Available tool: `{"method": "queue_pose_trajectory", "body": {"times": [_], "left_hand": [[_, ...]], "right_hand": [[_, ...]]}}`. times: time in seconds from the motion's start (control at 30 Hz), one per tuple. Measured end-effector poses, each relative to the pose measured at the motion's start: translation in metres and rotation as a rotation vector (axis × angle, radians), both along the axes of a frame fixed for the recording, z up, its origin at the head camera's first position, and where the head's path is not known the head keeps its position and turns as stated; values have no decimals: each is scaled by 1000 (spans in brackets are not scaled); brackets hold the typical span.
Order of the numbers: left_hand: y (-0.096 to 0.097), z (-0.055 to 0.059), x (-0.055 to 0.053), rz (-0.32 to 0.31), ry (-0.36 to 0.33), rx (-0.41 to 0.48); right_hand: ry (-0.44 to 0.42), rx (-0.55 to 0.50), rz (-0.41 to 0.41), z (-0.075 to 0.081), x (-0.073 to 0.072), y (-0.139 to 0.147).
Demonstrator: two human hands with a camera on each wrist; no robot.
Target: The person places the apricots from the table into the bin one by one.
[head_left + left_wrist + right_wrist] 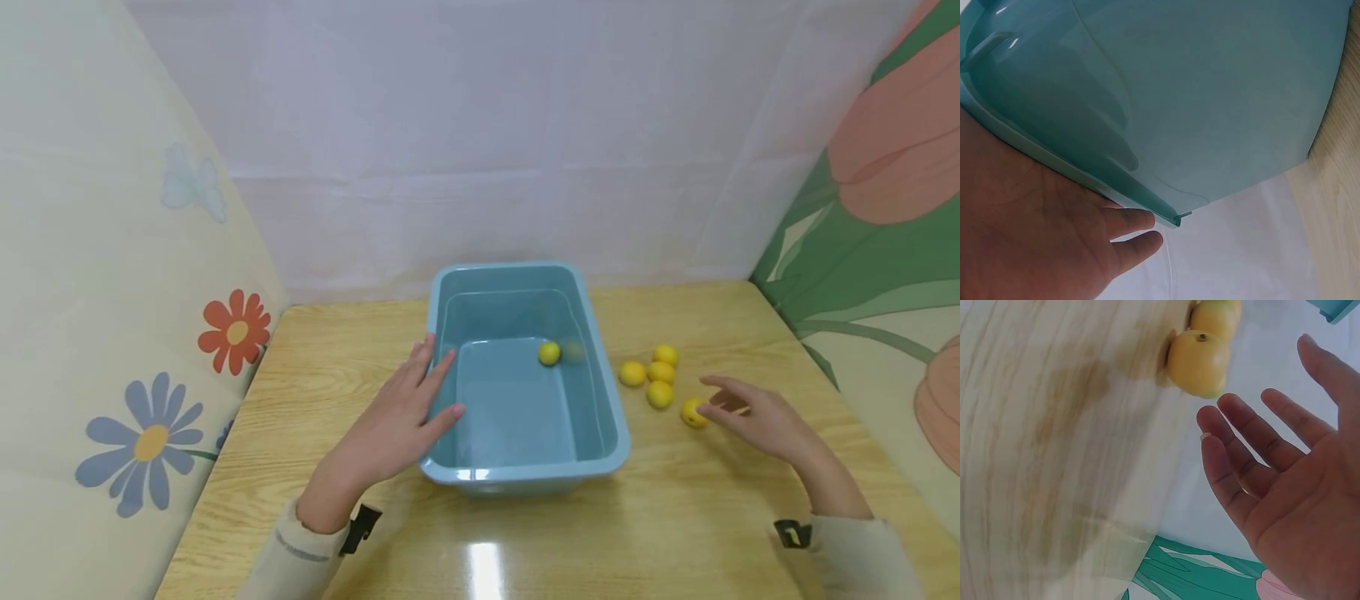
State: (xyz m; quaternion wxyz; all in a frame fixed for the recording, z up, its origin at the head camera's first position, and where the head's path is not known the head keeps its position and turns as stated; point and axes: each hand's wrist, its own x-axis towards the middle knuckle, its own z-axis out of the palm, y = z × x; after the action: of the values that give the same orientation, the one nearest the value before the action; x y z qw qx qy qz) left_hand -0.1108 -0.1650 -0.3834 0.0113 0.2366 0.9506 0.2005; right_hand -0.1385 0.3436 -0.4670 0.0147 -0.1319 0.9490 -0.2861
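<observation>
A blue plastic tub (517, 473) stands on the wooden table, with one lemon (549, 353) on its floor near the right wall. My left hand (397, 417) rests on the tub's left rim, fingers extended; the left wrist view shows the palm against the outside of the rim (1054, 164). To the right of the tub my right hand (765, 421) hovers with loosely bent fingers, holding nothing. Nearest to it is a single lemon (693, 412), beside its fingertips. Several more lemons (661, 394) lie grouped between that one and the tub. In the right wrist view the palm (1310, 531) faces the camera, apart from a lemon (1197, 362).
The wooden table (330, 375) extends to both sides of the tub. A white cloth (487, 150) hangs behind it. Flower-patterned panels border the left (90, 275) and right (892, 292) sides.
</observation>
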Motion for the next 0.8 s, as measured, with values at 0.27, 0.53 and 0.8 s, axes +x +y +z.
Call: {"method": "queue_pose_trajectory", "body": {"times": [0.27, 0.53, 0.8], "left_hand": [[0, 1, 1, 2, -9, 6], [0, 2, 1, 4, -9, 4], [0, 1, 1, 4, -8, 6]], "right_hand": [[-75, 1, -14, -3, 0, 2], [-102, 7, -14, -9, -1, 5], [-151, 31, -13, -12, -1, 7]]}}
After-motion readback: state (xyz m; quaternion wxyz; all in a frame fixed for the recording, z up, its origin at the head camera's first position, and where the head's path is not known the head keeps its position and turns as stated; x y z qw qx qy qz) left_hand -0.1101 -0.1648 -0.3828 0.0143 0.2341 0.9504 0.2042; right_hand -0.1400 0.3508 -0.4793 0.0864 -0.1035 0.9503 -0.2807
